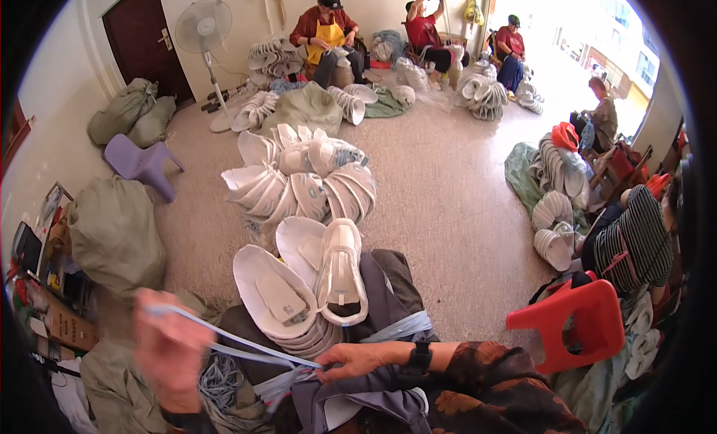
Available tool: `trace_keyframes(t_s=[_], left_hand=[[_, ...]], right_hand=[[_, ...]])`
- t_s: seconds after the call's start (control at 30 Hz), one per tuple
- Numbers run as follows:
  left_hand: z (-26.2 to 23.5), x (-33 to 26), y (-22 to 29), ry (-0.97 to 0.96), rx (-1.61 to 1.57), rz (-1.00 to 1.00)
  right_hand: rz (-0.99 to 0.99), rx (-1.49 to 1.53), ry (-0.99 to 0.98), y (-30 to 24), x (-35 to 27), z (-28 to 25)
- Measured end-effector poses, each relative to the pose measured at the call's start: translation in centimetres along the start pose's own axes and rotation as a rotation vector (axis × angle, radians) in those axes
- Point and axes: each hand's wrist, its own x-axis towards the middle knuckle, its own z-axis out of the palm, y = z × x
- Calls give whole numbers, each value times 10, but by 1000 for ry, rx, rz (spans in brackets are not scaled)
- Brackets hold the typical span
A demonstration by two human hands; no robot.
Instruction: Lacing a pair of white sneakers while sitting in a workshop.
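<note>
My left hand [173,341], smeared by motion, is raised at the lower left with a light blue lace [246,342] pulled across from it. My right hand [349,360] is closed on the lace's other stretch, thumb and fingers pinched together. In front of my hands, on my lap, rests a stack of white shoe uppers [275,288]. One white shoe upper [342,273] lies on top at the right, its opening toward me. A bundle of light blue laces [396,327] is tied at my right thigh, and a tangle of laces [222,378] hangs at the left.
A ring of stacked white shoe uppers [299,191] stands on the floor ahead. A red plastic stool [579,326] is at the right, a purple chair [142,163] and a stuffed green sack [118,232] at the left. Several people sit working farther off, near a standing fan [205,31].
</note>
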Motion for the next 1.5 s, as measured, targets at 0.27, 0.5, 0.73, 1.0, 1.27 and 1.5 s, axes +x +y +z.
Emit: trace_keyframes(t_s=[0.27, 0.5, 0.73, 1.0, 1.27, 1.5], left_hand=[[-122, -37, 167, 190, 354, 501], [-266, -106, 187, 532, 350, 510], [-280, -113, 109, 884, 772, 90], [-99, 3, -65, 19, 1816, 153], [-54, 22, -171, -95, 970, -471], [-80, -5, -181, -86, 982, -631]], right_hand=[[-120, 312, 290, -69, -81, -32], [-642, 602, 502, -100, -155, -87], [-765, 729, 935, -86, -218, -112], [179, 69, 531, -36, -81, -82], [116, 288, 360, -52, -29, -59], [172, 364, 468, -55, -88, -73]])
